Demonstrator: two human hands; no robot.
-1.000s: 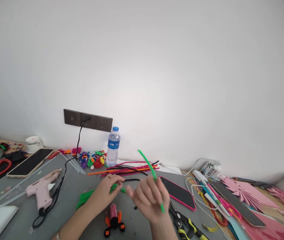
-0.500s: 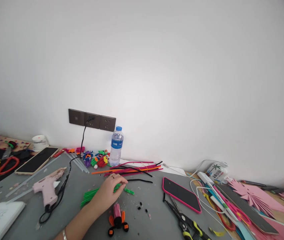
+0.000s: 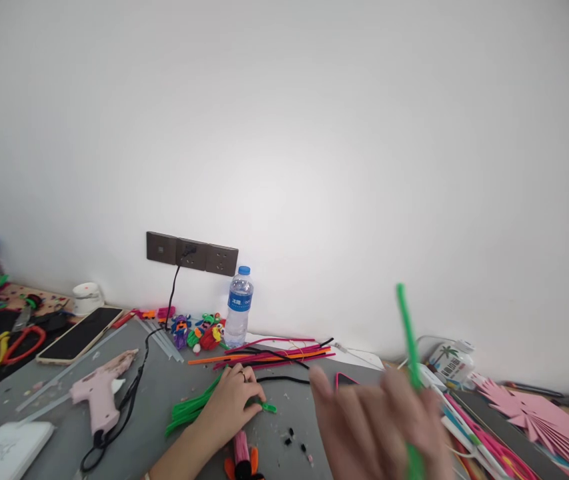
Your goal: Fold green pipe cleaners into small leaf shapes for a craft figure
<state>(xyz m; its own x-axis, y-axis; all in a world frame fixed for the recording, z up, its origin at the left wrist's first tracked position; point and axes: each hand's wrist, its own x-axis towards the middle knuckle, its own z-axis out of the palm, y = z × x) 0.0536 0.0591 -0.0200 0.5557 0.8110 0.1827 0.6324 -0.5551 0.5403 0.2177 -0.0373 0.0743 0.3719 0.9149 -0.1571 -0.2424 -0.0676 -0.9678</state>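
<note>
So, fuzzy craft stuff here; the right hand [image 3: 369, 423], motion-blurred and near the camera, is curled around a slim, bright green pipe-cleaner-like stem [image 3: 407, 323], pretty straight, poking up above the fingers and showing below them too; the left hand [image 3: 229, 403] is bent over a bundle of soft green fuzzy stems [image 3: 189, 410] on the smooth grey tabletop [image 3: 149, 430], fingers gathered round it, with a little green loop [image 3: 269, 408] past the fingertips; just below sits a chunky pink, black and orange fuzzy figure [image 3: 241, 453], partly cut off.
</note>
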